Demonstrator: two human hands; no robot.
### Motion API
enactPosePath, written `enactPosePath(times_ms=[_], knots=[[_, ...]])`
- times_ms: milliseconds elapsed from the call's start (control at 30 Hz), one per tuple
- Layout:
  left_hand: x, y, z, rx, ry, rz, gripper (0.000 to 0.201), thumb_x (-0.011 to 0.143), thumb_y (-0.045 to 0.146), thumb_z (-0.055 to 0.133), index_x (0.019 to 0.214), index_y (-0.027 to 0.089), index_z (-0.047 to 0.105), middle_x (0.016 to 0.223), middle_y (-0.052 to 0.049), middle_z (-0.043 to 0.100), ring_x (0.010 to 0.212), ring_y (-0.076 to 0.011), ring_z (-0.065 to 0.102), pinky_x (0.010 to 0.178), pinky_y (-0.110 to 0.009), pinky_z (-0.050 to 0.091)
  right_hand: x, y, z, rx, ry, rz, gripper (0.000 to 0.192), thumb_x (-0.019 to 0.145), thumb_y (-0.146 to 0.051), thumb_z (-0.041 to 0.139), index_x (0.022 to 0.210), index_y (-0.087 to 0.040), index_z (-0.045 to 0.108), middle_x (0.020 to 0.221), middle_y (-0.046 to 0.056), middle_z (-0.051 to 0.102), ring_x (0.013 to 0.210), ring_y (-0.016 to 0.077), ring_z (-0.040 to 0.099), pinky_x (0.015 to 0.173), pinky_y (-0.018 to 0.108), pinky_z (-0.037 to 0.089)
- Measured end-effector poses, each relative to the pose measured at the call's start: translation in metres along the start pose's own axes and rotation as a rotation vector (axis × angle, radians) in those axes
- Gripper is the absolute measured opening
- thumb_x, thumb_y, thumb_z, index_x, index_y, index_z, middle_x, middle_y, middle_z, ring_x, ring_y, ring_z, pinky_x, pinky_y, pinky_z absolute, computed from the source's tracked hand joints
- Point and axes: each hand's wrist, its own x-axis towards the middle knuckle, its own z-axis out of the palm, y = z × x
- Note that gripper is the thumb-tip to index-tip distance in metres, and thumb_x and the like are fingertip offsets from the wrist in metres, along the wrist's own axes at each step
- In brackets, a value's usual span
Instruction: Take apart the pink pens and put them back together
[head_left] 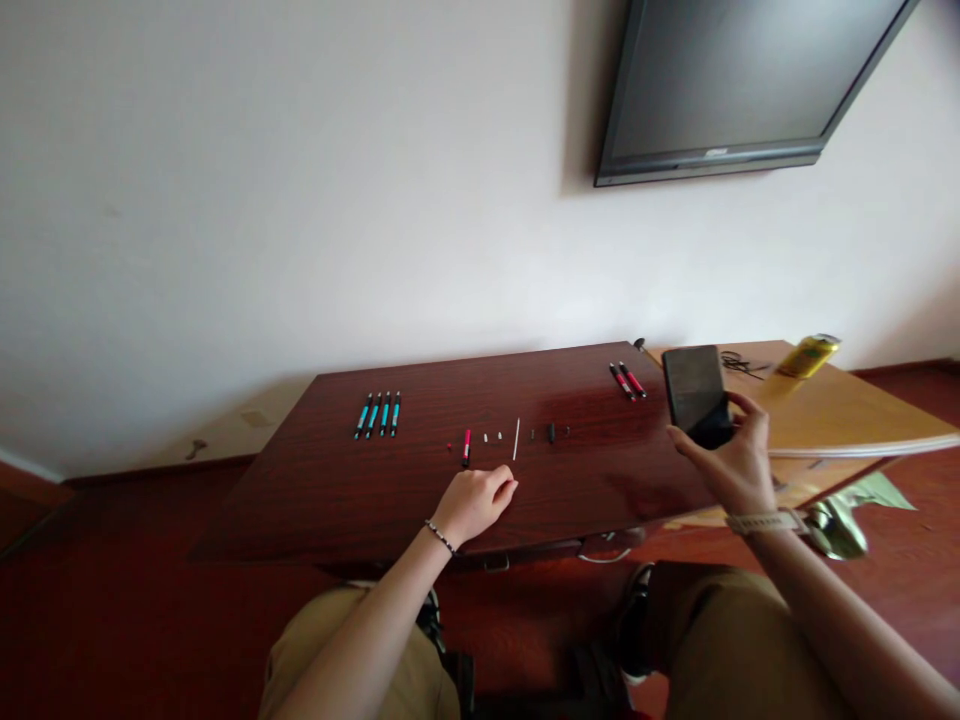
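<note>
The fingers [731, 415] of the right hand [731, 465] are wrapped around the lower end of a dark phone [694, 390], holding it above the right end of the desk [337, 500]. The phone's long axis runs up and away from the person, tilted slightly left at the top, with its dark face toward the camera. The left hand [472, 503] rests on the desk near the front edge, its fingers curled in loosely and holding nothing that can be seen.

Just beyond the left hand lies a row of small pen parts: a red-and-black pen piece [466, 447] pointing away from the person, two small white bits [492, 437], a thin white rod [516, 439] lying lengthwise away from the person, and a few small dark bits [550, 432]. Farther left, four blue pens [377, 414] lie side by side, parallel, pointing toward the wall. Near the far right corner two red pens [627, 380] lie together at a slant.

Beside the desk a lighter wooden table [847, 415] carries a yellow can [808, 356], tilted, and a dark tangled cable [741, 364]. A dark screen [739, 80] hangs on the wall above.
</note>
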Motion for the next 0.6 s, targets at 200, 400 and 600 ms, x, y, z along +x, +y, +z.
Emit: enactPosePath(times_ms=[200, 400, 600], knots=[[0.001, 0.001, 0.001, -0.004, -0.015, -0.007, 0.028, 0.107, 0.038, 0.046, 0.094, 0.023, 0.066, 0.073, -0.002, 0.074, 0.067, -0.0201, 0.072, 0.061, -0.026, 0.043, -0.029, -0.062, 0.023, -0.02, -0.055, -0.101, 0.094, 0.068, -0.052, 0.084, 0.146, -0.018, 0.044, 0.121, 0.013, 0.048, 0.115, 0.034, 0.048, 0.105, 0.055, 0.043], [0.003, 0.003, -0.001, 0.002, -0.028, -0.013, 0.027, 0.107, 0.037, 0.047, 0.093, 0.023, 0.065, 0.073, -0.002, 0.074, 0.067, -0.0205, 0.072, 0.06, -0.026, 0.042, -0.035, -0.071, 0.036, 0.027, -0.051, -0.08, 0.092, 0.071, -0.046, 0.084, 0.147, -0.018, 0.041, 0.126, 0.014, 0.048, 0.119, 0.0334, 0.048, 0.106, 0.054, 0.044], [0.004, 0.003, 0.002, 0.003, -0.019, -0.012, 0.028, 0.107, 0.037, 0.046, 0.094, 0.023, 0.065, 0.073, -0.002, 0.074, 0.067, -0.0201, 0.072, 0.061, -0.026, 0.043, -0.037, -0.075, 0.039, 0.036, -0.043, -0.061, 0.093, 0.07, -0.046, 0.085, 0.147, -0.017, 0.042, 0.125, 0.014, 0.048, 0.118, 0.0325, 0.05, 0.106, 0.052, 0.045]])
